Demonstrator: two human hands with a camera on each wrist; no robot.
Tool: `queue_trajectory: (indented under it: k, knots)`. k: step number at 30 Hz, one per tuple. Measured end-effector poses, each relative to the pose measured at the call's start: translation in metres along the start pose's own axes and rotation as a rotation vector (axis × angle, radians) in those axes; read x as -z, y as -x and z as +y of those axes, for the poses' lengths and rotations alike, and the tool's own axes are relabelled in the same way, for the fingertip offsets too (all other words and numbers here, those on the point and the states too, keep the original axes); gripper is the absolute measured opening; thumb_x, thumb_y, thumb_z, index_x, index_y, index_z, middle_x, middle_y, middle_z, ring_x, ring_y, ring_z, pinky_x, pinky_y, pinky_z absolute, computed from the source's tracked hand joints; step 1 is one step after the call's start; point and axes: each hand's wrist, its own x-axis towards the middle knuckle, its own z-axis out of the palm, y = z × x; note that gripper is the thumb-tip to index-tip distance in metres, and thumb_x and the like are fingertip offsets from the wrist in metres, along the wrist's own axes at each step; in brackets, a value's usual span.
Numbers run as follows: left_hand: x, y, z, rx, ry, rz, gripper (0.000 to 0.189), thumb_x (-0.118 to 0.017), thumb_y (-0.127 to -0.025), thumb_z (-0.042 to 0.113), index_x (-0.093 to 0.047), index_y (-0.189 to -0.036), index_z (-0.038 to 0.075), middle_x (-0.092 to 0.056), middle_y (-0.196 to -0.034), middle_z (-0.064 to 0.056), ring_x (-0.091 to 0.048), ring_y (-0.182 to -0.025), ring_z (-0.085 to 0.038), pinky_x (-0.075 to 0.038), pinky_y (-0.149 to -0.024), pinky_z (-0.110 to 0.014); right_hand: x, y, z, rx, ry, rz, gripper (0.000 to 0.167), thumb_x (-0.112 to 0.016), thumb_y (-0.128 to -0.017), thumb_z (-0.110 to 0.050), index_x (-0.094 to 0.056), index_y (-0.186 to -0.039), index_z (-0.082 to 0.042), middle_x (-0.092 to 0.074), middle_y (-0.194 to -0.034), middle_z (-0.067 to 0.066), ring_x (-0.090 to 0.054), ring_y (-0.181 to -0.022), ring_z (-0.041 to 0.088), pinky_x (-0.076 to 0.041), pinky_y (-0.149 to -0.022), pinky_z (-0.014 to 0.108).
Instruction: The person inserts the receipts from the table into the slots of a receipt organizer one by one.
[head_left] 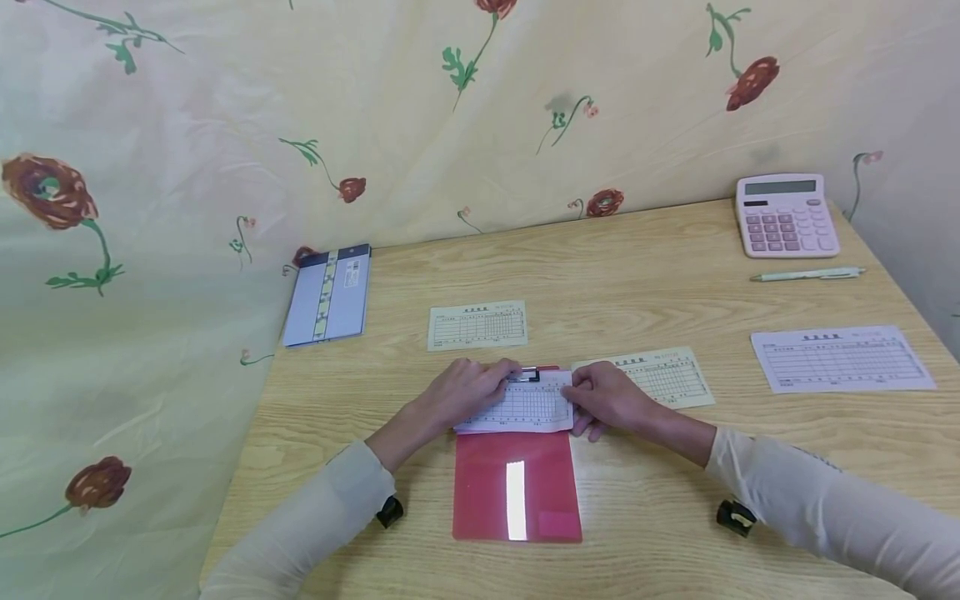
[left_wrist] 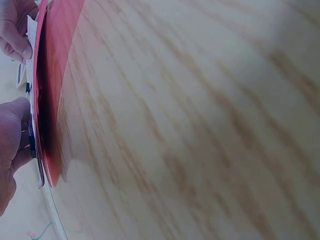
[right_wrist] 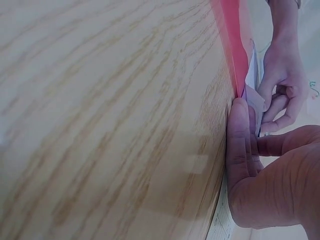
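A red clipboard [head_left: 483,487] lies on the table, with a small stack of printed forms [head_left: 528,407] across its upper half. My left hand [head_left: 467,392] is at the clipboard's top, thumb and fingers gripping the metal clip [head_left: 529,375]. At the right edge of the stack, my right hand [head_left: 611,396] pinches the paper between thumb and fingers. The right wrist view has the right hand [right_wrist: 275,175] low by the tabletop, with some fingers beside the clipboard edge [right_wrist: 235,50]. Part of the clip is hidden by the left hand.
One loose form [head_left: 477,325] lies behind the clipboard, another [head_left: 663,379] partly under the right forearm. Farther right are a white form [head_left: 843,360], a pen [head_left: 810,274] and a calculator [head_left: 787,217]. A blue-grey folder [head_left: 326,296] lies at the back left, near the curtain [head_left: 450,125].
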Motion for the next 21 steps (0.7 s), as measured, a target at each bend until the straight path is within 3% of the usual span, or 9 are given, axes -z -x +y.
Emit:
queue_trajectory:
  k: [21]
  knots:
    - [-0.0008,0.0005,-0.0003,0.007,0.024,-0.01,0.028,-0.069,-0.099,0.004,-0.07,-0.127,0.004,-0.079,-0.118,-0.004,-0.029,-0.045,0.0,-0.02,-0.044,-0.011,-0.0006,-0.0043,0.0017,-0.019,0.052,0.022,0.018,-0.058,-0.106,-0.006,-0.062,-0.108,0.011,-0.072,-0.071,0.015,-0.072,-0.059,0.024,-0.06,-0.05,0.036]
